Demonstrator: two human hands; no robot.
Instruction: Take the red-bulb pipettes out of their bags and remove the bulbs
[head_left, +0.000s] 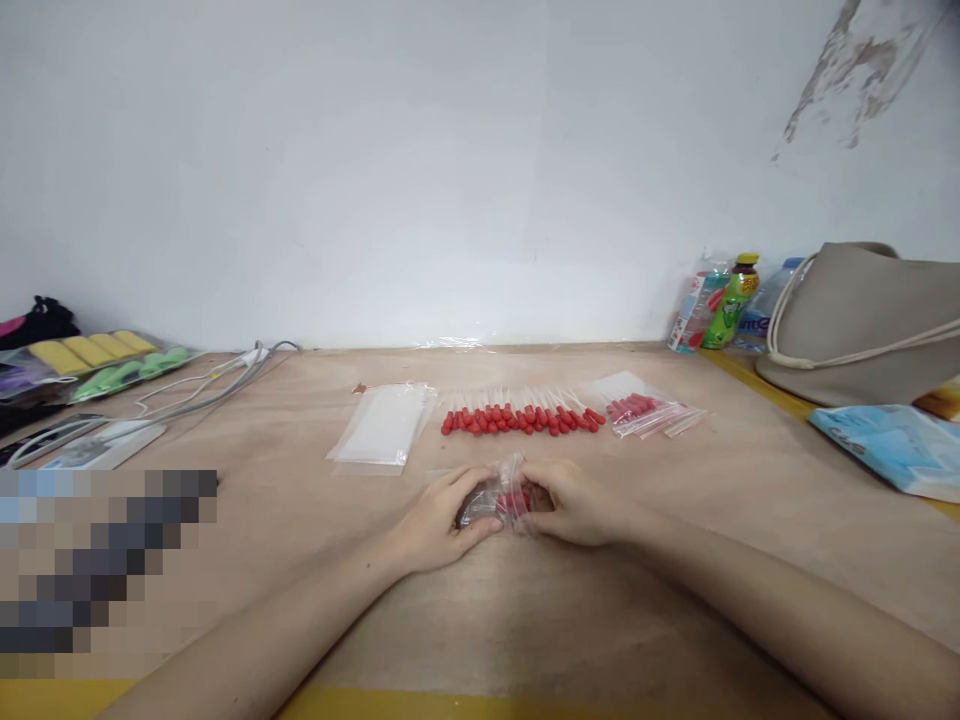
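Note:
A clear plastic bag (482, 505) with something red (511, 502) inside lies between my two hands, low over the wooden table. My left hand (450, 515) curves round its left side, thumb below and fingers above. My right hand (574, 503) grips the right side near the red part, which its fingers partly hide. Just beyond is a row of thin pale sticks with red tips (517, 418). A stack of flat clear bags (382, 428) lies to the left of that row. On its right, more clear bags hold red-tipped sticks (634, 407).
A power strip with cables (112, 440) and packs of yellow and green items (97, 360) lie at left. Bottles (733, 300), a grey-beige bag (862, 310) and a blue-white packet (885, 445) stand or lie at right. The white wall (480, 180) closes the back.

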